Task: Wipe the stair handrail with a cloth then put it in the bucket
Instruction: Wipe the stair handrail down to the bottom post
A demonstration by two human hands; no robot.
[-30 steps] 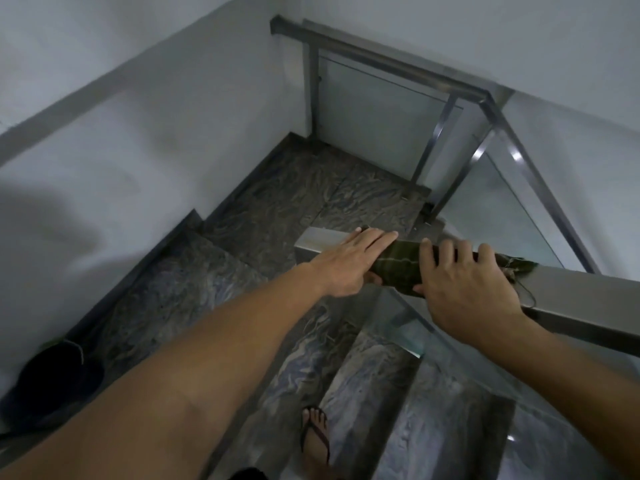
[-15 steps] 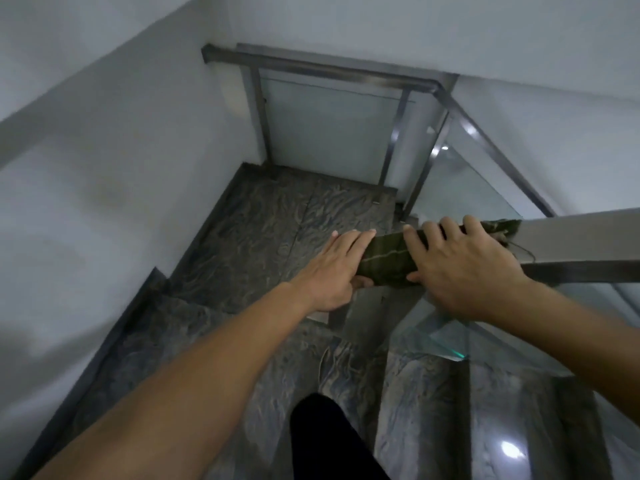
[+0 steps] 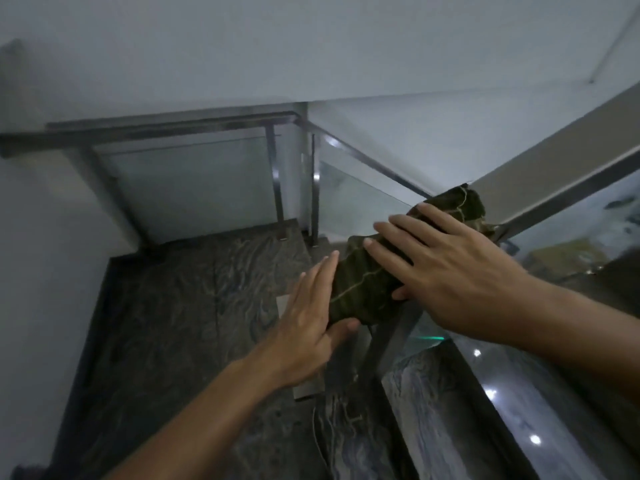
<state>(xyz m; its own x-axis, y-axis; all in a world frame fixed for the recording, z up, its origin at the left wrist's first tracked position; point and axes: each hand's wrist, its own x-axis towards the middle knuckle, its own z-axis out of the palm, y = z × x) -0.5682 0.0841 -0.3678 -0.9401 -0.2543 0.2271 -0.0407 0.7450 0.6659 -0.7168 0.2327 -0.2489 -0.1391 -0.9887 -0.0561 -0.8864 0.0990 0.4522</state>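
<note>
A dark green cloth (image 3: 363,289) is wrapped over the lower end of the flat steel handrail (image 3: 554,164), which rises to the upper right. My right hand (image 3: 446,271) presses flat on top of the cloth with fingers spread. My left hand (image 3: 311,320) rests against the cloth's lower left end, fingers straight and thumb under it. The bucket is out of view.
A dark marble landing (image 3: 194,306) lies below, bounded by a second steel rail (image 3: 156,131) with a glass panel (image 3: 194,188). Glass balustrade panels (image 3: 363,199) run under the rails. White walls close the left and back. Marble steps (image 3: 450,427) descend at lower right.
The camera has tilted up and swung, so the landing rail now sits lower left. Both hands and the cloth have slid to the very end of the handrail.
</note>
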